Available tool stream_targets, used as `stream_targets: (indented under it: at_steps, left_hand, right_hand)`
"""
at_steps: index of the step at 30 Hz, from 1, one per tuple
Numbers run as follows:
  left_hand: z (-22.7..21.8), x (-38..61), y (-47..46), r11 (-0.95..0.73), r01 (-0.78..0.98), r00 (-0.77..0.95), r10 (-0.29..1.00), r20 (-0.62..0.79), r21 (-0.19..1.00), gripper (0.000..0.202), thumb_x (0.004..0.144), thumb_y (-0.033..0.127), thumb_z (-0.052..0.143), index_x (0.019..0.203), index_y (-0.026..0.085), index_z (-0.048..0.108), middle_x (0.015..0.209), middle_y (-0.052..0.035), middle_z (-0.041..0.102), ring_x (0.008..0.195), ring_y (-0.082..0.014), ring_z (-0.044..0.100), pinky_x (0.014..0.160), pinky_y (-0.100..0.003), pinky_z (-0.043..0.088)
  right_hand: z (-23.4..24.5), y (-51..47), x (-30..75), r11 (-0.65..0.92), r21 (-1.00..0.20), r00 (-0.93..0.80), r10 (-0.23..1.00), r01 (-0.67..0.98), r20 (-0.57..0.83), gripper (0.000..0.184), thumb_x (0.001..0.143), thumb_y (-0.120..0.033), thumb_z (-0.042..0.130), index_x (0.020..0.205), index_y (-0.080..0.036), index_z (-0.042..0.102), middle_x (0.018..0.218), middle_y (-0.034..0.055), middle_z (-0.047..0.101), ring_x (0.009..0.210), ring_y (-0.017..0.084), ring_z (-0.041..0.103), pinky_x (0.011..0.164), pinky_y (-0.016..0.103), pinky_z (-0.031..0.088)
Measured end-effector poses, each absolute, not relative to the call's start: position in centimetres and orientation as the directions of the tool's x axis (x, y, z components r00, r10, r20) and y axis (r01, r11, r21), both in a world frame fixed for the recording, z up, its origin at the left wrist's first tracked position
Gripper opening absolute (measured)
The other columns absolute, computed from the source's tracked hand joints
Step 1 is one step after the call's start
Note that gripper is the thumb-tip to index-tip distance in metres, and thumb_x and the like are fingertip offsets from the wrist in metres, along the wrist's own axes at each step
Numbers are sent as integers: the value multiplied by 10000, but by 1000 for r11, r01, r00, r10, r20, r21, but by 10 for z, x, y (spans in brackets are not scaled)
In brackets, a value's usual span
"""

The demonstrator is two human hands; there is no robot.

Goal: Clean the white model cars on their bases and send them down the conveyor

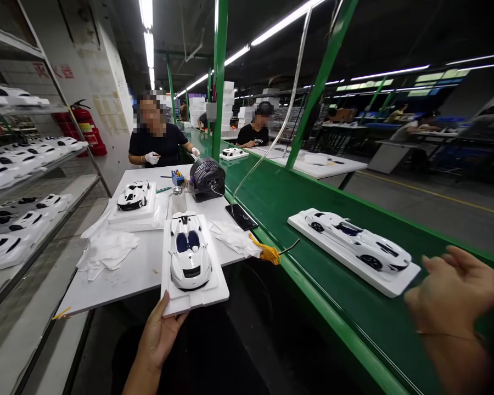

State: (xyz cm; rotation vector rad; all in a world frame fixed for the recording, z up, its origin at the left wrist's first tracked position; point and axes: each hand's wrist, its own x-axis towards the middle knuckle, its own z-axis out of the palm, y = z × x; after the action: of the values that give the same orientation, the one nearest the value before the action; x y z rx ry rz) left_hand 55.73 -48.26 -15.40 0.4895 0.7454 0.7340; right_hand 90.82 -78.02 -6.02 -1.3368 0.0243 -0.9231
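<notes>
My left hand [160, 331] grips the near end of a white foam tray [218, 288], thumb on top and fingers below. On that tray lies a white model sports car [191, 255] with dark blue seats. The tray's far end is over the table's edge. My right hand [456, 293], blurred by motion, is beside the near end of a second foam tray [333, 249] on the green belt. Its fingers are loosely bent and apart, with nothing visible in them; whether they touch the tray I cannot tell. Another white model car [358, 238] sits on this second tray.
The white table [140, 269] carries another boxed car [134, 195], crumpled white cloth [107, 252], a black fan [207, 178] and a phone [241, 216] at the belt's edge. A yellow-gloved tool or cord [267, 251] juts out. Shelves with cars [37, 153] stand left; co-workers [158, 137] sit beyond.
</notes>
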Motion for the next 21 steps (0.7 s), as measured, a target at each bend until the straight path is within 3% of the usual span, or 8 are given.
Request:
stream_targets:
  at_steps: [2, 4, 7, 10, 13, 16, 19, 21]
  left_hand:
    - [-155, 560, -480, 659, -412, 513, 738, -438, 629, 301, 718, 176, 669, 1014, 165, 619, 1017, -86, 704, 1096, -313, 550, 902, -533, 478]
    - [-157, 561, -474, 669, -394, 524, 727, -444, 630, 306, 708, 182, 681, 1006, 152, 619, 994, -92, 711, 1072, -307, 569, 891, -512, 491]
    - [-163, 563, -466, 674, -359, 542, 714, -444, 646, 368, 686, 166, 701, 1038, 119, 606, 1022, -116, 700, 1038, -287, 593, 859, -439, 524]
    - [-170, 563, -466, 659, -345, 541, 721, -433, 668, 399, 702, 183, 691, 1083, 121, 591, 1048, -117, 690, 1034, -264, 596, 837, -363, 534]
    - [-173, 560, -477, 659, -333, 545, 718, -433, 674, 467, 722, 221, 677, 1169, 175, 547, 1099, -91, 672, 1074, -251, 572, 869, -332, 512]
    - [-174, 553, -495, 696, -313, 557, 686, -468, 646, 559, 742, 281, 656, 1264, 248, 460, 1168, -59, 640, 1120, -246, 539, 912, -327, 483]
    - [-180, 542, -514, 737, -332, 545, 659, -518, 588, 661, 736, 324, 653, 1327, 322, 356, 1161, -16, 647, 1162, -231, 503, 950, -315, 446]
    - [-185, 532, -523, 757, -315, 498, 645, -579, 573, 774, 671, 338, 711, 1344, 309, 330, 1112, -25, 672, 1168, -243, 496, 966, -311, 426]
  right_hand:
    - [-56, -753, 883, -18, -743, 661, -441, 669, 606, 299, 658, -138, 705, 953, -138, 654, 1016, 125, 615, 976, 252, 584, 836, 439, 455]
    - [-56, -721, 845, -2, -681, 673, -146, 732, 725, 186, 751, -197, 630, 934, -171, 648, 1078, 106, 579, 964, 233, 579, 864, 429, 461]
    - [-77, -675, 790, 63, -802, 745, 333, 594, 578, 141, 824, -285, 551, 921, -215, 626, 1078, 83, 565, 925, 226, 586, 828, 404, 491]
    - [-120, -642, 756, 49, -918, 728, 593, 394, 344, 248, 833, -370, 534, 998, -200, 607, 1050, 93, 597, 991, 247, 559, 859, 413, 481]
    - [-156, -624, 736, -13, -989, 685, 723, 151, 95, 370, 815, -444, 552, 1080, -188, 582, 1101, 106, 602, 1052, 260, 543, 936, 425, 421]
    - [-165, -616, 720, 18, -982, 562, 822, -190, -94, 463, 843, -478, 510, 1235, -234, 484, 1228, 91, 548, 1090, 256, 530, 928, 418, 421]
    - [-158, -612, 709, 117, -902, 507, 853, -416, -124, 519, 858, -468, 501, 1328, -284, 382, 1318, 69, 478, 1110, 248, 520, 931, 411, 417]
    - [-155, -610, 708, 161, -862, 495, 861, -481, -116, 538, 847, -462, 524, 1331, -269, 390, 1312, 82, 484, 1117, 258, 517, 947, 421, 401]
